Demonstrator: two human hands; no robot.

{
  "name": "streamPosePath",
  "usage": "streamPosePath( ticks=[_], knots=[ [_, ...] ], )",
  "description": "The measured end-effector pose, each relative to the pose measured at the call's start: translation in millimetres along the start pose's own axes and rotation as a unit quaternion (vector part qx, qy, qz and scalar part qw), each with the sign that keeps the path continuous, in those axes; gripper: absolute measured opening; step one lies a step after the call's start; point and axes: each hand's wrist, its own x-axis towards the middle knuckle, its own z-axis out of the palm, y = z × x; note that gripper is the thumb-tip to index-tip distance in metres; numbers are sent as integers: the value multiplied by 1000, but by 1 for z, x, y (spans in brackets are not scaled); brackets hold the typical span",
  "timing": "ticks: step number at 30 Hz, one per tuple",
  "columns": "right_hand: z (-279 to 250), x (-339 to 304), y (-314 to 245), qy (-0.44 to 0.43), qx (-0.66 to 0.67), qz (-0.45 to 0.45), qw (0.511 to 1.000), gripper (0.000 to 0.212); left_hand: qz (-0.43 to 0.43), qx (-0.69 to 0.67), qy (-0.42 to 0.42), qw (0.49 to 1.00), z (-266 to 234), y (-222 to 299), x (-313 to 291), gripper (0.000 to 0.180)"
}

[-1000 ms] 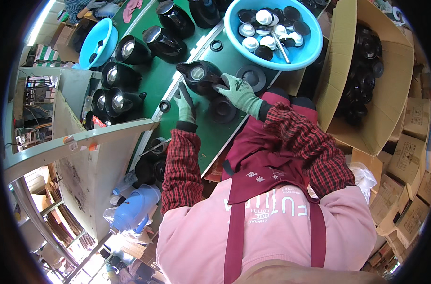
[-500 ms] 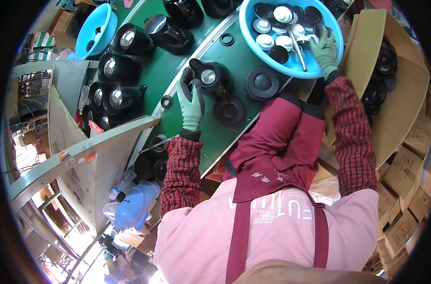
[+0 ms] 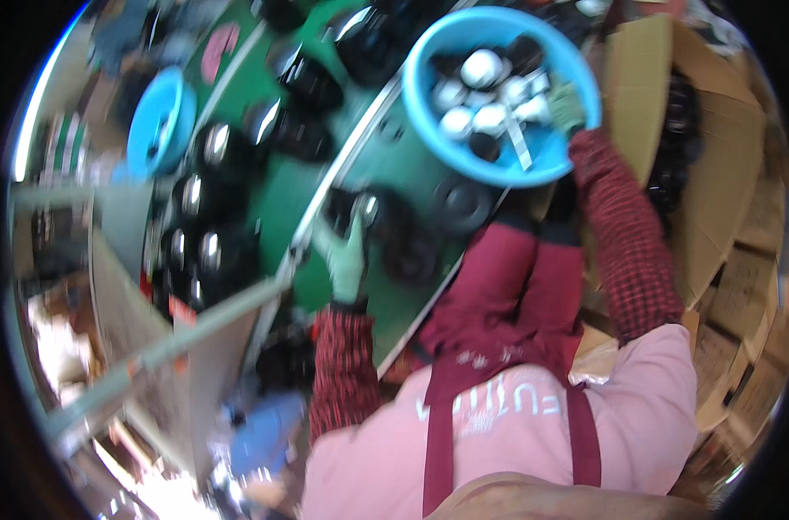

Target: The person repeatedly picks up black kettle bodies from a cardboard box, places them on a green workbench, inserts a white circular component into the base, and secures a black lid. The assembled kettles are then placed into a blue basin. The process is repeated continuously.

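Note:
A black jug [image 3: 386,217] lies on the green worktop with its shiny round opening showing. My left hand [image 3: 342,260], in a pale green glove, has thumb and fingers round its spout side. Beside the jug are a dark round lid [image 3: 409,257] and a larger black disc [image 3: 462,204]. My right hand [image 3: 568,108], gloved too, is down inside the right side of a blue basin [image 3: 425,143]. White stopper-like parts [image 3: 485,69] and dark round parts fill the basin. Blur hides the right fingers and anything between them.
Several black jugs [image 3: 208,251] stand at the left and far side. A second blue basin [image 3: 182,117] is at far left. A pale metal rail [image 3: 204,334] juts in from the left. An open cardboard box [image 3: 715,173] of black parts stands at right.
The whole view has shifted and blurred, with the worktop lower in the picture. My left hand stays at the jug's spout; my right hand stays in the basin.

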Motion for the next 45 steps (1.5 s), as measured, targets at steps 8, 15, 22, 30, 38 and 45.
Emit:
streamPosePath(
  ticks=[8, 15, 22, 30, 38, 45],
  knots=[
    [-44, -58, -69, 279, 150, -20, 948, 47, -85, -207, 23, 974, 24, 8, 18, 68],
    [-95, -223, -187, -389, 856, 59, 335, 36, 128, -241, -178, 946, -10, 83, -30, 78],
    [-89, -267, -233, -515, 856, -39, 21, 33, 105, -318, -289, 897, -36, 122, -61, 85],
    [-69, -238, -276, -98, 341, -121, 927, 76, 160, 228, -118, 953, -28, 99, 29, 90],
    [-47, -239, -314, -147, 280, -129, 940, 59, 136, 461, -197, 855, -16, 124, 51, 87],
    [-50, -240, -317, -193, 261, -128, 937, 68, 124, 464, -186, 857, -14, 129, 51, 86]
  ],
)
